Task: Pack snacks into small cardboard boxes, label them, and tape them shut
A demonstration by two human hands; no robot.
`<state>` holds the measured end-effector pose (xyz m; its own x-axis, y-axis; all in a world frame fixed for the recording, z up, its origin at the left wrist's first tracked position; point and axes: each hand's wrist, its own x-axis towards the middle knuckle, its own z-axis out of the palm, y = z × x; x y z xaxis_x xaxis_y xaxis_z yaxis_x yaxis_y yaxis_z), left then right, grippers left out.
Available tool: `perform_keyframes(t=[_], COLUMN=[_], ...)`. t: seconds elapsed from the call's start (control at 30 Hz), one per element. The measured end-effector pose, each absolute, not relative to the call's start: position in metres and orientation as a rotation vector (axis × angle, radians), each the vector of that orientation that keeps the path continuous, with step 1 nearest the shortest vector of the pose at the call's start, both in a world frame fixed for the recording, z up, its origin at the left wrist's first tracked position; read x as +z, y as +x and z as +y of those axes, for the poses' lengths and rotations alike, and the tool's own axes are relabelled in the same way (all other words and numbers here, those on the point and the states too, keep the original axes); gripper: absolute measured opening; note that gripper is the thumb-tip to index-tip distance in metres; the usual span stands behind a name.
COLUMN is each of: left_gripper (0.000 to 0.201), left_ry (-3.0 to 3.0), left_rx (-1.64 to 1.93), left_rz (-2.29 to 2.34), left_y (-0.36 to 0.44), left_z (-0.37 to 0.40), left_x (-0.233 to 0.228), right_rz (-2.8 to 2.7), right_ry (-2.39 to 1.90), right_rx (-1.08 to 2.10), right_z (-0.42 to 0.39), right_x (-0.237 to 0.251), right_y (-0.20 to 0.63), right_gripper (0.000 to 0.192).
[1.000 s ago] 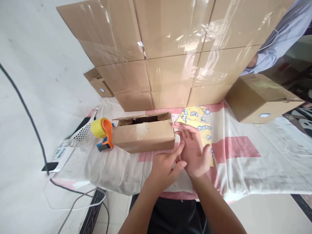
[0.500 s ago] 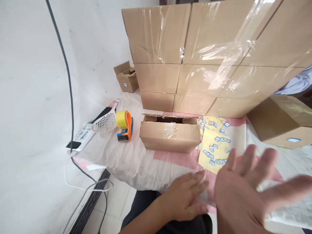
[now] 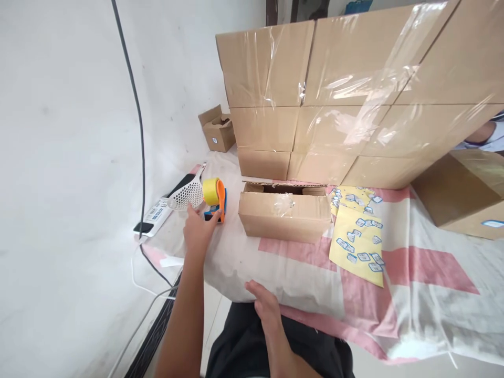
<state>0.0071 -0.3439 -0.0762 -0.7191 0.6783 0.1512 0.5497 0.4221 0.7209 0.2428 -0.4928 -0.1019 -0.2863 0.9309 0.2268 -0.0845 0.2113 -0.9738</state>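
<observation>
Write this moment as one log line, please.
left hand: reaching tape dispenser | right hand: on cloth edge | open box: beside dispenser

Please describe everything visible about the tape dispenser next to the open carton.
The tape dispenser has an orange plastic frame, a blue base part and a yellow roll mounted on top. It rests on the cloth-covered table, left of the open carton and beside a white perforated scoop. The left hand reaches it, fingertips at its base.

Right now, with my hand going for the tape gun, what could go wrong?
The left hand reaches the tape dispenser, whose cutting end may face the fingers; its blade could nick them. The white slotted scoop lies right beside it and might get knocked toward the wall. The right hand rests at the cloth's near edge and could drag it.
</observation>
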Motion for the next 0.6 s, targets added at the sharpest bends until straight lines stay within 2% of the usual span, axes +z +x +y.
perform_keyframes(t=[0.07,0.13,0.3,0.43,0.53,0.6], left_gripper=[0.110,0.103,0.098,0.102,0.103,0.101], left_ry=[1.094,1.126,0.996,0.768,0.828,0.929], left_rx=[1.007,0.987,1.273,1.450,1.457,1.427], left_rz=[2.479,2.488,2.270,1.969,2.042,2.134], left_y=[0.005,0.010,0.008,0.005,0.012,0.018], left_z=[-0.332,-0.329,-0.357,-0.406,-0.441,-0.457], left_x=[-0.070,-0.068,-0.074,-0.082,-0.092,-0.098], right_rz=[-1.444,-1.433,-1.543,-1.501,-1.336,-1.328], right_ry=[-0.710,-0.650,-0.760,-0.690,-0.717,-0.762], right_rx=[1.259,1.300,1.460,1.541,1.761,1.909], right_z=[-0.493,-0.484,-0.441,-0.399,-0.367,-0.349], right_x=[-0.093,-0.080,-0.058,-0.052,-0.050,-0.051], right_y=[0.241,0.245,0.243,0.203,0.159,0.132], right_gripper=[0.058,0.052,0.031,0.033,0.026,0.029])
